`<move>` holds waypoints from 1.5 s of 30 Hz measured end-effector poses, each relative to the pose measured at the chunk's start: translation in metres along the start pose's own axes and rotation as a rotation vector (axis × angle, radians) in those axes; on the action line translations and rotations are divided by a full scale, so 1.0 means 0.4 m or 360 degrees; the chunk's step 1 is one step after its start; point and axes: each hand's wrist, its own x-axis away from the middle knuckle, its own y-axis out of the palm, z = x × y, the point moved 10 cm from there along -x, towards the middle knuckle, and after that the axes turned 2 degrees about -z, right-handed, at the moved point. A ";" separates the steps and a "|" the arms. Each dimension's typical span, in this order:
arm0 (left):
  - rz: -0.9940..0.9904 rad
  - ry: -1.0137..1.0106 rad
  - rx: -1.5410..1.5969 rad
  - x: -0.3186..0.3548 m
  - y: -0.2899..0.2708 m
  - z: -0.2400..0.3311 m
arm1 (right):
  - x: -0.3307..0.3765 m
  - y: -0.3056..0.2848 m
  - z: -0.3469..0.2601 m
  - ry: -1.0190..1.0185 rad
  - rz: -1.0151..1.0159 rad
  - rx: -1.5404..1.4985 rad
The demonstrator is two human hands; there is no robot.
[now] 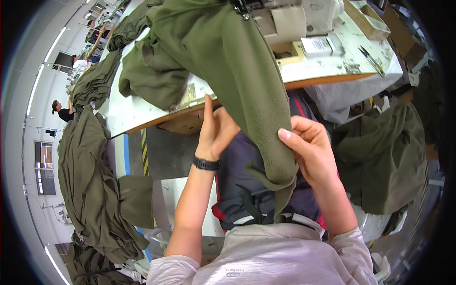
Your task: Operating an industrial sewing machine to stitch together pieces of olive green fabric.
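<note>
A long piece of olive green fleece fabric [237, 71] hangs from the sewing machine [285, 21] over the table's front edge toward my lap. At its right edge, my right hand [308, 147] pinches the cloth between thumb and fingers. On the other side is my left hand [216, 128], a black band on its wrist. Its thumb points up, apart from the fingers, whose tips are hidden behind the fabric. A narrow strip of the same cloth dangles below the lower end. More of the green fabric lies bunched on the table, left of the machine.
Tweezers [372, 61] and a white box [323, 46] lie on the white sewing table [327, 69], right of the machine. A cardboard tray [368, 21] stands behind them. Green fabric piles [88, 180] flank me on the left, with another fabric stack [382, 156] at right. People work far left.
</note>
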 end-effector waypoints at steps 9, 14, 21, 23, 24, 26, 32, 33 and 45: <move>0.0312 0.0630 -0.0815 0.081 0.114 0.301 | -0.020 -0.033 0.108 -0.0099 -0.0076 -0.0074; 0.0490 0.1015 -0.1361 0.110 0.140 0.328 | -0.047 0.001 -0.006 -0.0390 -0.0141 0.0672; 0.0729 0.0979 -0.1519 0.062 0.095 0.334 | -0.061 -0.087 0.159 0.0138 0.0175 0.0153; 0.0794 0.1249 -0.1738 0.058 0.081 0.354 | -0.068 -0.069 0.126 -0.0018 0.0112 0.0349; 0.0824 0.1386 -0.1845 0.058 0.088 0.363 | -0.068 -0.051 0.092 -0.0179 0.0053 0.0544; 0.0729 0.1788 -0.2132 0.073 0.189 0.373 | -0.061 -0.020 0.050 -0.0338 0.0007 0.0740; -0.0712 0.1494 -0.2769 -0.070 0.437 0.247 | -0.052 -0.031 0.139 -0.0335 -0.0046 0.0771; -0.0764 0.1492 -0.3025 -0.095 0.430 0.236 | -0.065 -0.061 0.182 -0.0144 0.0065 0.0685; -0.0882 0.1277 -0.3096 -0.223 0.443 0.313 | -0.103 -0.010 -0.067 -0.1023 0.0246 0.1459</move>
